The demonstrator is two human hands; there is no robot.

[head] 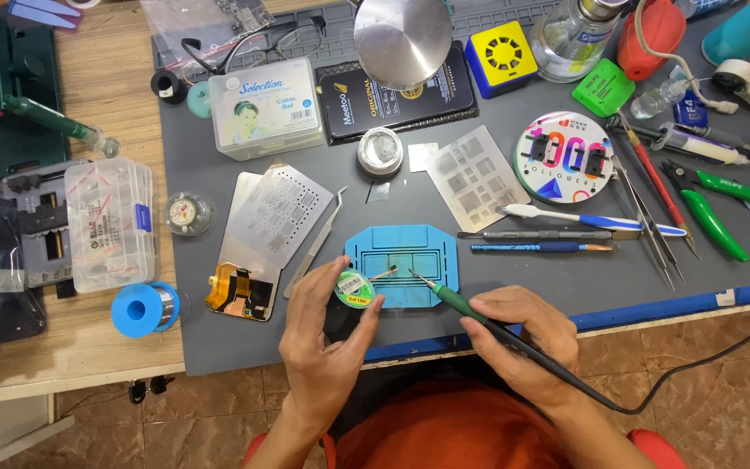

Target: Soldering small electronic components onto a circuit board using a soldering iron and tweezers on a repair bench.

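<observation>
Fingers (359, 314) of the left hand (323, 343) pinch a small green reel (354, 288) of braid by its rim, thumb on the near side, and hold it just over the front left of the blue holder (401, 263). A short end of braid sticks out from the reel toward the holder's middle. Right hand (523, 339) is clenched like a pen grip around the green-handled iron (457, 304), whose thin tip points up and left and sits just beside the braid end, above the holder. I cannot tell whether tip and braid touch. Its black cord (653, 391) runs off to the right over the tiled floor.

Both hands work at the near edge of the grey mat (219, 339) that covers the table (115, 87). Left of the holder lies a phone screen (249, 252) face down with its orange flex showing, a metal stencil (288, 213) partly over it, and bent tweezers (314, 247) just beside. A blue spool (142, 308) of solder sits at the mat's left edge, near a clear parts box (110, 221). Behind the holder are a small round tin (380, 152), a second stencil (470, 178) and a white tub (266, 108) of cotton buds. To the right lie a blue-handled tool (540, 247), a toothbrush (592, 220), straight tweezers (648, 221) and green cutters (713, 213), well apart from the hands.
</observation>
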